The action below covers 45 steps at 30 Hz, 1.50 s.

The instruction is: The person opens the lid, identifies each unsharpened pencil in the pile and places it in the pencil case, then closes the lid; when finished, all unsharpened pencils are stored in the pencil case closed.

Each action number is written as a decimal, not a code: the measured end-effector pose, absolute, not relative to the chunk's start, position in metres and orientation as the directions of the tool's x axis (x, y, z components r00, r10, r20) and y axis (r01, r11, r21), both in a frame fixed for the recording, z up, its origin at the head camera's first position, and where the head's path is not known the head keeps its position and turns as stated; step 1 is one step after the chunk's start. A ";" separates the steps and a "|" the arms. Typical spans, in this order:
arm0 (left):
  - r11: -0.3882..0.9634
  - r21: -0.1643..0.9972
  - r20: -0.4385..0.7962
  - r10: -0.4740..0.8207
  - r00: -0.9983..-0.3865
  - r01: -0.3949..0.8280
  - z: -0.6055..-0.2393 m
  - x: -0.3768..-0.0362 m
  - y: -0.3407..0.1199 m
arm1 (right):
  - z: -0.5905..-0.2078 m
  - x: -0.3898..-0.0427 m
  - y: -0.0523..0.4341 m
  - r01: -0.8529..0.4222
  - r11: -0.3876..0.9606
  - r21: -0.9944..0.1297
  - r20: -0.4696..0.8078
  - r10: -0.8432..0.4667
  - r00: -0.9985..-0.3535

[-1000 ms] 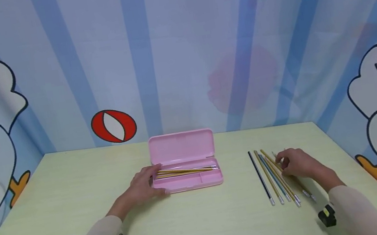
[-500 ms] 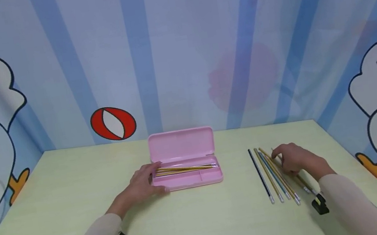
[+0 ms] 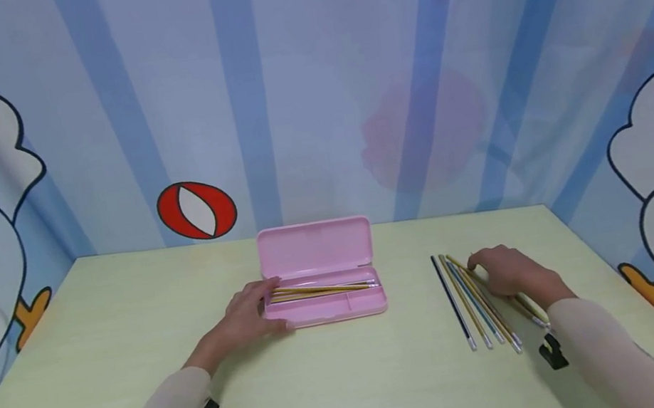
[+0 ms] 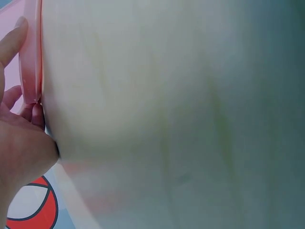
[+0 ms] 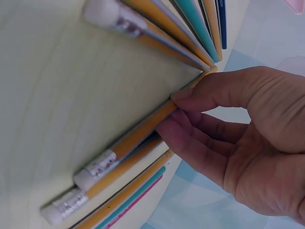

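- My right hand (image 3: 507, 273) has its grip pinching one yellow pencil (image 5: 143, 131) between thumb and fingertips (image 5: 183, 95), low against the pale green worktop (image 3: 355, 372).
- That pencil lies at the right edge of the loose pencils (image 3: 476, 302), a fanned row with eraser ends toward me, well apart from the pink case (image 3: 321, 284).
- My left hand (image 3: 249, 318) rests on the left end of the open case, fingers over its rim, thumb at the front wall; a light hold, steadying it.
- Several pencils (image 3: 322, 290) already lie in the case's long back compartment.
- As I judge it, I am at the pick-up of one pencil; the next move calls for lifting it free of its neighbours and carrying it left to the tray.
- The right wrist view shows the pinch and the metal ferrules, hidden from the head view by my hand; the left wrist view is blurred, showing only fingers (image 4: 14, 40) on the case's edge (image 4: 31, 57).
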<state>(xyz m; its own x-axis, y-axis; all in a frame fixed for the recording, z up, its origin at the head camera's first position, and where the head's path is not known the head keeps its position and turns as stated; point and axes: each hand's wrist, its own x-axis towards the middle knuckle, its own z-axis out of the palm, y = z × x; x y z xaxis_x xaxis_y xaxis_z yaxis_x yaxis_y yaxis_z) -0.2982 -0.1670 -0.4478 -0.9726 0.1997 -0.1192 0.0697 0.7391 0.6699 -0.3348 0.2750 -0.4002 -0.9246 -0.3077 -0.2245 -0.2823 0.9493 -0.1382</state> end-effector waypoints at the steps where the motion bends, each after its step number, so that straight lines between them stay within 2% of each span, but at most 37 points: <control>1: 0.738 0.672 -0.123 0.197 -0.973 0.065 -0.448 -0.298 -0.167 | -0.401 -0.335 0.275 -0.294 0.948 -0.120 -0.211 -0.314 -0.926; 12: 0.738 0.673 -0.139 0.189 -0.972 0.047 -0.445 -0.296 -0.164 | -0.407 -0.331 0.282 -0.288 0.950 -0.124 -0.163 -0.305 -0.938; 28: 0.745 0.665 -0.142 0.192 -0.971 0.050 -0.441 -0.298 -0.165 | -0.408 -0.334 0.284 -0.248 0.951 -0.185 -0.220 -0.286 -0.933; 37: 0.755 0.652 -0.133 0.192 -0.972 0.060 -0.441 -0.297 -0.165 | -0.400 -0.340 0.286 -0.209 0.943 -0.260 -0.288 -0.282 -0.915; 45: 0.745 0.663 -0.130 0.200 -0.971 0.065 -0.444 -0.297 -0.166 | -0.400 -0.337 0.289 -0.140 0.919 -0.369 -0.354 -0.279 -0.893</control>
<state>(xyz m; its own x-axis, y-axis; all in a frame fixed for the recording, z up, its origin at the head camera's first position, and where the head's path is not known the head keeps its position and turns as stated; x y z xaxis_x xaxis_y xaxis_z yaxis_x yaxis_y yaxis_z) -0.2973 -0.1663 -0.4436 -0.9710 0.2002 -0.1305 0.0645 0.7454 0.6635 -0.3366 0.2887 -0.4003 -0.8928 -0.2787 -0.3540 -0.1404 0.9187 -0.3693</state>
